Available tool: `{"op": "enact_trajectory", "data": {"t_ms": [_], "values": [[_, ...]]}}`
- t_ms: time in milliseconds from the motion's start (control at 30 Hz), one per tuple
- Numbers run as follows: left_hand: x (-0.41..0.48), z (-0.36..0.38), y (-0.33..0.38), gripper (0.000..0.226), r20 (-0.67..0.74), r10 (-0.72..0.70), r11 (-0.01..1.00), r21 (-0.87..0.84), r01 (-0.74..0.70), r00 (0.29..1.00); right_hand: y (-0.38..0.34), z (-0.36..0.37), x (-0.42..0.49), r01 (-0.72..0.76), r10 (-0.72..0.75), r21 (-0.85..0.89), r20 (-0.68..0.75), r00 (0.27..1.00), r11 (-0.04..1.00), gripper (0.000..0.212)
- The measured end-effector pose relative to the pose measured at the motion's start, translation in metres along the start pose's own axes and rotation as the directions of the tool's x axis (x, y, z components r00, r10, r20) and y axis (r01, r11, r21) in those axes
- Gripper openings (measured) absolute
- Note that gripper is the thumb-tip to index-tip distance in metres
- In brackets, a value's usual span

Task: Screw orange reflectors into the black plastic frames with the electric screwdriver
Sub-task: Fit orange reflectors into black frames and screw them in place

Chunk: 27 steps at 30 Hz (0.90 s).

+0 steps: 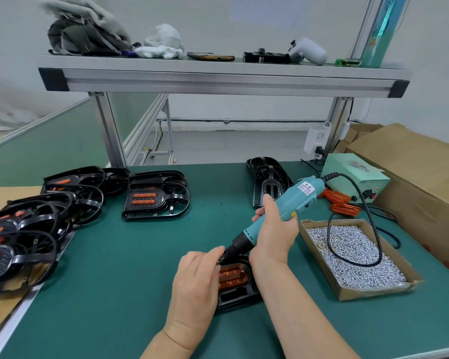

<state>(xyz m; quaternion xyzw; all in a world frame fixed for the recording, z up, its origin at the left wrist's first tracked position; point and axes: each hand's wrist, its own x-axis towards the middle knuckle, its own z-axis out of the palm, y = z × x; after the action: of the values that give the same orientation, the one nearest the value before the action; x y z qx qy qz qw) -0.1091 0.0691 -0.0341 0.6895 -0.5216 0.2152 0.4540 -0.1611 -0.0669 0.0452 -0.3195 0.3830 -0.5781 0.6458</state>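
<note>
my right hand grips the electric screwdriver, tip down on the black frame with its orange reflector. my left hand pinches the tip. screw box at three o'clock, finished frames at nine.

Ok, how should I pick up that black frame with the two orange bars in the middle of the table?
Probably by the curved loop at its right end, coming from above: the frame lies flat on the table, and the open gaps there let fingers hook under the thin bar.
</note>
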Motion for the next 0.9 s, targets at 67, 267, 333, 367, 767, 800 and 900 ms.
{"op": "enact_trajectory", "data": {"t_ms": [67,267,333,367,767,800,900], "values": [[0.001,0.000,0.000,0.029,0.005,-0.013,1.000,-0.002,0.013,1.000,0.000,0.000,0.000,-0.001,0.001,0.008,-0.003,1.000,1.000,0.018],[-0.001,0.001,-0.001,0.029,0.022,-0.036,0.999,0.023,0.035,0.999,-0.002,0.001,0.001,0.006,-0.006,0.014,-0.016,1.000,1.000,0.017],[0.000,0.001,0.000,0.029,0.023,-0.041,0.999,0.019,0.041,0.999,-0.002,0.001,0.000,0.007,-0.007,0.014,-0.010,1.000,1.000,0.017],[0.000,0.001,0.000,0.028,0.022,-0.040,0.999,0.016,0.040,0.999,-0.001,0.002,-0.001,0.007,-0.007,0.009,-0.005,1.000,1.000,0.017],[0.006,-0.009,0.007,0.078,0.204,-0.290,0.951,-0.046,0.305,0.935,-0.003,0.006,-0.007,0.059,-0.058,-0.031,0.036,0.998,0.998,0.016],[0.006,-0.012,0.007,0.091,0.253,-0.343,0.928,-0.058,0.368,0.905,-0.004,0.005,-0.006,0.068,-0.067,-0.024,0.037,0.997,0.997,0.016],[0.004,-0.022,-0.007,0.125,0.445,-0.373,0.890,-0.077,0.450,0.814,-0.007,0.004,-0.003,0.090,-0.090,-0.007,0.036,0.995,0.996,0.017]]}}
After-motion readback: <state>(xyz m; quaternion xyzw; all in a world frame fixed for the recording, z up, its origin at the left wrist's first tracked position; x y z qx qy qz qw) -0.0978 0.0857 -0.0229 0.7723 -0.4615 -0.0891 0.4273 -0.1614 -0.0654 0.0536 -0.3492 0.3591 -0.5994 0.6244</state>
